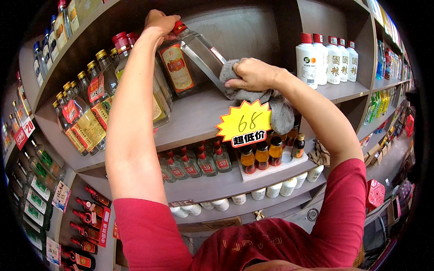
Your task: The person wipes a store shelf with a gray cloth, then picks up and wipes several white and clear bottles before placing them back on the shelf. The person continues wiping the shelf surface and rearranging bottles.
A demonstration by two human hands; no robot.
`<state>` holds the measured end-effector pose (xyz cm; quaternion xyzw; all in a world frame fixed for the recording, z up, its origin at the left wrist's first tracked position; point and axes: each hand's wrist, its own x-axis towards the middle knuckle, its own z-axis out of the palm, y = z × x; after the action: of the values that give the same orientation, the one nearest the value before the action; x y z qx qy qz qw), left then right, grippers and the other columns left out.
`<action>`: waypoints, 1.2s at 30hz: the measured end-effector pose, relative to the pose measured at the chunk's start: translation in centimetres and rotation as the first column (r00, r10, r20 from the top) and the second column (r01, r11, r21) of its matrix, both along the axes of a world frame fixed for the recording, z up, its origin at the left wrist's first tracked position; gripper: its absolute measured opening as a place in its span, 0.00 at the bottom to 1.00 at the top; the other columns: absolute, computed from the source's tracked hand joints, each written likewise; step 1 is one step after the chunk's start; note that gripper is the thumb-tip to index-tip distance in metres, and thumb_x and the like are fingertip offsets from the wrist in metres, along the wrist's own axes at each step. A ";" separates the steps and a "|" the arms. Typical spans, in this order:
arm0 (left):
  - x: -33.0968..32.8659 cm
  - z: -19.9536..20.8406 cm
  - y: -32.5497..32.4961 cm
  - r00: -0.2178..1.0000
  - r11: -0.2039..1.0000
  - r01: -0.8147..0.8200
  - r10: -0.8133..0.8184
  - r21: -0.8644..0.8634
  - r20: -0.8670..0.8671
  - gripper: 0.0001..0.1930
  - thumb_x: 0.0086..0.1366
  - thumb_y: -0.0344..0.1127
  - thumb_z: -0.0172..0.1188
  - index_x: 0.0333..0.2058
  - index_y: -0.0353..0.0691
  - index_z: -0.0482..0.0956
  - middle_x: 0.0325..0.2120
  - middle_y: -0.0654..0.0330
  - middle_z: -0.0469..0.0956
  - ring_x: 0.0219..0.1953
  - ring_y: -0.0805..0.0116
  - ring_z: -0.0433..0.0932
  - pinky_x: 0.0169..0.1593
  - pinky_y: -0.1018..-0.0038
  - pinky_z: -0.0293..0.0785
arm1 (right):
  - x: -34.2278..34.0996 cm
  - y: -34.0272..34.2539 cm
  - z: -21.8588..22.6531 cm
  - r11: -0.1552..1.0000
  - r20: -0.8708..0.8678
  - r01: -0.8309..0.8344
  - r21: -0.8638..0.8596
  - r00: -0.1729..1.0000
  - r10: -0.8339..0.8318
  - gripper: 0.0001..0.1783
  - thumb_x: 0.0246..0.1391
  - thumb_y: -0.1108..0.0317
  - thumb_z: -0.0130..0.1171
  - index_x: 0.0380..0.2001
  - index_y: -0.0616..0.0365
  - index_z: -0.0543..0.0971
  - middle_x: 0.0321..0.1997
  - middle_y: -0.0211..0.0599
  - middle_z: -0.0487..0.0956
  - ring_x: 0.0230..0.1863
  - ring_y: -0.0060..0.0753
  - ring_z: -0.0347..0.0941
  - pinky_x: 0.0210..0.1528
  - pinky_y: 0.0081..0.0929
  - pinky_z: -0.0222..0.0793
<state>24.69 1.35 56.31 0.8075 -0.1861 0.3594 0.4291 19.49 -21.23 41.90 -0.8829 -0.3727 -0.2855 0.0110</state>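
Observation:
A clear glass bottle point(199, 50) with a red cap is held tilted over the upper shelf, its base toward the right. My left hand point(160, 25) grips it by the cap end, fingers closed around the red cap. A grey cloth point(282, 116) is bunched in my right hand point(254, 74), which presses it against the bottle's lower end; part of the cloth hangs over the shelf edge. Behind the tilted bottle stands another bottle with an orange-and-cream label point(177, 67). My left forearm hides some of the bottles beside it.
A yellow starburst price sign point(244, 123) sticks out at the shelf edge below my right hand. White red-capped bottles point(333, 61) stand to the right, gold-capped bottles point(86, 117) to the left. Small red-labelled bottles point(205, 162) and amber jars point(262, 156) fill the shelf below.

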 end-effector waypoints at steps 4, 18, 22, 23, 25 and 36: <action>-0.8 0.7 -1.4 0.998 0.997 -0.056 0.054 0.059 0.027 0.13 0.56 0.35 0.62 0.24 0.29 0.72 0.26 0.50 0.76 0.23 0.65 0.78 0.18 0.71 0.77 | -1.1 -0.9 0.5 0.956 -0.077 0.160 -0.245 0.980 -0.184 0.15 0.44 0.60 0.60 0.25 0.64 0.78 0.31 0.52 0.78 0.36 0.52 0.75 0.39 0.40 0.71; -4.3 0.5 -10.2 0.843 0.839 0.530 -0.537 -0.121 -0.036 0.04 0.56 0.26 0.60 0.28 0.30 0.76 0.21 0.57 0.76 0.22 0.70 0.75 0.26 0.74 0.74 | -4.2 -6.3 -1.8 0.989 0.075 0.134 0.068 0.987 -0.139 0.14 0.43 0.61 0.59 0.26 0.64 0.75 0.27 0.50 0.76 0.36 0.51 0.73 0.40 0.41 0.68; 0.5 0.6 -6.9 0.851 0.851 0.525 -0.524 -0.028 0.027 0.17 0.57 0.35 0.61 0.43 0.32 0.75 0.36 0.53 0.78 0.32 0.68 0.79 0.35 0.74 0.79 | -3.9 -6.0 -2.0 0.988 0.056 0.100 0.117 0.993 -0.107 0.15 0.42 0.62 0.61 0.25 0.64 0.74 0.25 0.48 0.75 0.34 0.51 0.72 0.39 0.41 0.68; 0.2 -0.1 -6.7 0.864 0.864 0.502 -0.503 -0.021 -0.009 0.18 0.57 0.35 0.61 0.44 0.32 0.75 0.36 0.54 0.78 0.32 0.68 0.79 0.35 0.75 0.79 | -3.8 -5.9 -2.0 0.987 0.049 0.091 0.130 0.994 -0.098 0.15 0.42 0.62 0.61 0.25 0.64 0.74 0.25 0.48 0.75 0.34 0.51 0.72 0.39 0.41 0.68; -1.0 -1.4 -6.8 0.879 0.881 0.472 -0.471 -0.006 -0.074 0.19 0.57 0.37 0.62 0.44 0.32 0.74 0.36 0.54 0.79 0.31 0.70 0.79 0.34 0.76 0.79 | -3.1 -6.1 -2.2 0.990 0.055 0.057 0.132 0.996 -0.065 0.15 0.42 0.61 0.60 0.26 0.65 0.74 0.24 0.50 0.74 0.33 0.52 0.72 0.37 0.41 0.67; -2.8 -5.1 -8.5 0.925 0.907 0.351 -0.299 0.230 -0.233 0.29 0.39 0.47 0.73 0.39 0.38 0.77 0.33 0.58 0.79 0.33 0.68 0.77 0.30 0.70 0.71 | 1.4 -5.1 12.1 0.458 0.159 -0.259 0.851 0.956 0.246 0.26 0.56 0.54 0.49 0.44 0.70 0.73 0.39 0.50 0.78 0.42 0.37 0.73 0.45 0.31 0.66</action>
<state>21.93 -7.19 51.25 0.8464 -0.3230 0.1741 0.3860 20.94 -26.29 53.96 -0.6913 -0.3064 -0.4338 0.4900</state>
